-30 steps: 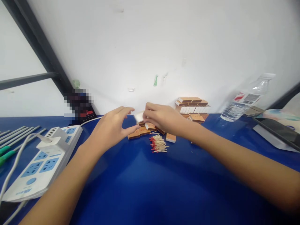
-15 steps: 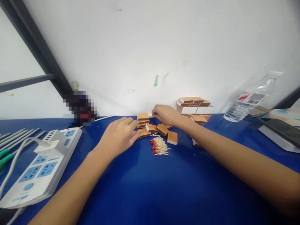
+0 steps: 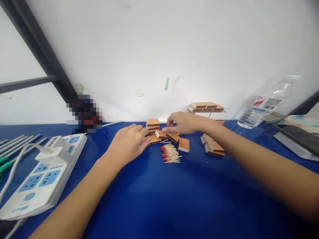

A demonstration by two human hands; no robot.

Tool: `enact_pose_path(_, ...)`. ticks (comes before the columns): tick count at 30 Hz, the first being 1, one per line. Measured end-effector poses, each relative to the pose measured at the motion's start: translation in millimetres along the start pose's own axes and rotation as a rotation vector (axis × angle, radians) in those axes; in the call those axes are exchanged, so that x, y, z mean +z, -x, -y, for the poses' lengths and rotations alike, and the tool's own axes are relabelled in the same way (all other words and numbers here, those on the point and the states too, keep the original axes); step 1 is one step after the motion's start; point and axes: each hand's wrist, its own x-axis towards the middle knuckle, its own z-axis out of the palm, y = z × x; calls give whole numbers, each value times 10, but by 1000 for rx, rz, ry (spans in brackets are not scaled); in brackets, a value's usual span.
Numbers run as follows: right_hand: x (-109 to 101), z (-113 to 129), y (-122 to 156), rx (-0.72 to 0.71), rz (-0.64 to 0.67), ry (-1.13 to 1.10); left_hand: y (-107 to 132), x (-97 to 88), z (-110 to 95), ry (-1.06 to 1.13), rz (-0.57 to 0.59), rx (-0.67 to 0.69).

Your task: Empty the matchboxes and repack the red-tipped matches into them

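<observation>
My left hand (image 3: 131,141) is curled against the left side of a small stack of orange-brown matchboxes (image 3: 152,122). Its thumb lies at a lower matchbox (image 3: 155,139), partly covered by the hand. My right hand (image 3: 183,122) hovers over the loose matchboxes behind the matches, thumb and fingers apart. Its thumb tip is at a tilted matchbox (image 3: 160,134); whether it touches is unclear. Another leaning matchbox (image 3: 172,136) and a flat one (image 3: 183,145) lie just right of it. A pile of red-tipped matches (image 3: 170,154) lies in front.
At the right back, matchboxes (image 3: 206,107) top a structure with upright matches, partly behind my right arm. More matchboxes (image 3: 214,148) lie before it. A water bottle (image 3: 267,103) and a phone (image 3: 299,137) are farther right. A power strip (image 3: 47,179) and grey rods (image 3: 18,146) occupy the left.
My right hand has shifted slightly right and come nearer, its thumb and fingers now parted above the tilted matchbox. My right forearm has uncovered more front matchboxes. The left hand stays in place.
</observation>
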Motion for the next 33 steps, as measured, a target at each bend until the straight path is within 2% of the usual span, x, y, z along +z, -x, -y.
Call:
enact_pose_path(2, -16, 32, 128, -4, 82, -62, -3, 7, -13, 13, -19, 12)
enact_pose_path(6, -44, 87, 276, -6, 59, -118, 8, 32, -19, 31, -71, 56)
enact_pose_path(10, -136, 140, 454, -51, -68, -152, 22, 76, -75, 136, -202, 83)
enact_pose_path(14, -121, 273, 806, -240, -224, -103, 40, 105, -265, 400, -341, 90)
enact_pose_path(16, -67, 366, 991, -345, -297, -87, 47, 109, -374, 548, -331, 79)
enact_pose_path(18, -11, 451, 1142, -384, -350, -79, 51, 105, -469, 676, -282, 55)
enact_pose_path(23, 116, 530, 1341, -357, -399, -164, 58, 74, -636, 860, -238, 28)
enact_pose_path(27, 268, 446, 1379, -343, -441, -373, 60, 79, -691, 921, -247, -43)
enact_pose_path(30, 364, 358, 1364, -216, -523, -612, 39, 99, -688, 1033, -254, -158)
enact_pose_path(33, 392, 336, 1351, -87, -482, -825, 7, 104, -685, 1183, -239, -285)
